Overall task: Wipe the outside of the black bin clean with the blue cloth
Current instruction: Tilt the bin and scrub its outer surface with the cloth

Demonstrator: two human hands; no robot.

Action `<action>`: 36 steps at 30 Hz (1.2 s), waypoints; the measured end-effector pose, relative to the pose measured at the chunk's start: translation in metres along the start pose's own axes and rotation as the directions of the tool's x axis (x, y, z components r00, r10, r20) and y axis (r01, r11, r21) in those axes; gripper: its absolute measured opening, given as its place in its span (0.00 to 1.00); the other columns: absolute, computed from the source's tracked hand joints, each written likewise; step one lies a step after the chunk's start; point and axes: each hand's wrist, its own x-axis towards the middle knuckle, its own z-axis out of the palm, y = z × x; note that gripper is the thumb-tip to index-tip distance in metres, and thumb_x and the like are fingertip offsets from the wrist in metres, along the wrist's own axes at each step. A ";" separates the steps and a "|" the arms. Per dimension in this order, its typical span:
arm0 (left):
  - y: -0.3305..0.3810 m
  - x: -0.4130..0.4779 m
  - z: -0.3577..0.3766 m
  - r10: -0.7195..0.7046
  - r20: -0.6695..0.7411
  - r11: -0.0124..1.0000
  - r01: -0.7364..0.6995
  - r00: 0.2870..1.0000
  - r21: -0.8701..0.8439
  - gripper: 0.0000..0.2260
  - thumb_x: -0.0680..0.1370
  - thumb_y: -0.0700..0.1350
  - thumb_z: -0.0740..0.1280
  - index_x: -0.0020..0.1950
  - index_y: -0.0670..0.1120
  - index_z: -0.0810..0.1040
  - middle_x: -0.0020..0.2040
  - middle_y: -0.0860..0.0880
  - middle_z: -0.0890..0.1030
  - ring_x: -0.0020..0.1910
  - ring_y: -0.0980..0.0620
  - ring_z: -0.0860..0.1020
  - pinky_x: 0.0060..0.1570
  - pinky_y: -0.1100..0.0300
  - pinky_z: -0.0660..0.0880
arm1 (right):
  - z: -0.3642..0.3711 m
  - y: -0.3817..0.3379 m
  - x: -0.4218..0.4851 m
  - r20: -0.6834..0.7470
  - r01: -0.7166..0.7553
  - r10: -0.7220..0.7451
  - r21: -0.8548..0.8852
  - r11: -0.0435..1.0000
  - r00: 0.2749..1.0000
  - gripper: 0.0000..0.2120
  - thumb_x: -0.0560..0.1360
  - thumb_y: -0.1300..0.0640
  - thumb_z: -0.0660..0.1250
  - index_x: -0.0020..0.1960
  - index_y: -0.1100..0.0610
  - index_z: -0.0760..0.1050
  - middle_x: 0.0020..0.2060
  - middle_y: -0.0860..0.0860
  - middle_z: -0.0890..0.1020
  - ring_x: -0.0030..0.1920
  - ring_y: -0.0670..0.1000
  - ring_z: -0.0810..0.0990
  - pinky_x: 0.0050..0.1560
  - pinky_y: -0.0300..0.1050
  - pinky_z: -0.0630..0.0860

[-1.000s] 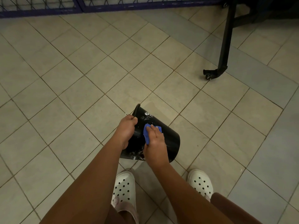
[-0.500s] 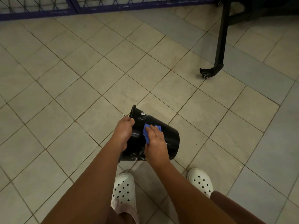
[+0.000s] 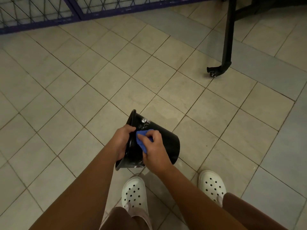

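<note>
"Head camera: what was hidden or cut off?"

"Most of the blue cloth (image 3: 140, 141) lay under the right hand's fingers, with only a bunched corner and a lower fold showing. The black bin (image 3: 167, 143) had its inside turned away, and I could not tell whether its lower edge touched the tiled floor (image 3: 83, 97). Both forearms ran out past the bottom edge."

"And the hands?"

"The left hand (image 3: 122, 141) was curled round the bin's rim, holding it tipped on its side with the mouth to the left. The right hand (image 3: 154, 150) pinched the cloth and pressed it against the bin's outer wall, just beside the rim. White smears (image 3: 145, 121) showed on the wall above the cloth, with more along the lower edge."

"Room around it?"

"The bin was just ahead of two white clogs (image 3: 134, 195). Open tiles spread to the left and ahead. A black castor leg (image 3: 217, 70) stood well apart at upper right, and a purple mesh fence (image 3: 49, 15) ran along the far edge."
</note>
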 end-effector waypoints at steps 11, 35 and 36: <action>-0.012 -0.003 -0.003 -0.084 -0.145 0.996 0.087 0.986 0.014 0.23 0.84 0.56 0.54 0.51 0.40 0.80 0.46 0.38 0.83 0.43 0.41 0.81 0.42 0.53 0.76 | 0.029 0.012 -0.041 0.012 0.198 -0.198 0.011 0.980 0.980 0.30 0.69 0.63 0.65 0.70 0.55 0.63 0.68 0.52 0.67 0.71 0.52 0.62 0.70 0.58 0.61; 0.002 0.006 0.025 0.107 -0.183 0.984 -0.078 0.977 0.162 0.18 0.84 0.55 0.53 0.54 0.46 0.78 0.49 0.41 0.82 0.49 0.42 0.80 0.42 0.52 0.75 | 0.007 0.033 -0.012 -0.135 -0.234 0.243 0.080 0.969 0.961 0.29 0.74 0.67 0.65 0.73 0.56 0.61 0.72 0.53 0.64 0.74 0.51 0.57 0.73 0.55 0.57; 0.002 0.006 0.026 0.115 -0.176 0.983 -0.086 0.978 0.164 0.17 0.84 0.54 0.53 0.52 0.47 0.78 0.49 0.41 0.82 0.48 0.42 0.80 0.42 0.52 0.75 | 0.011 0.028 -0.015 -0.159 -0.223 0.232 0.077 0.972 0.959 0.29 0.74 0.67 0.65 0.73 0.57 0.61 0.72 0.53 0.64 0.74 0.52 0.57 0.73 0.55 0.57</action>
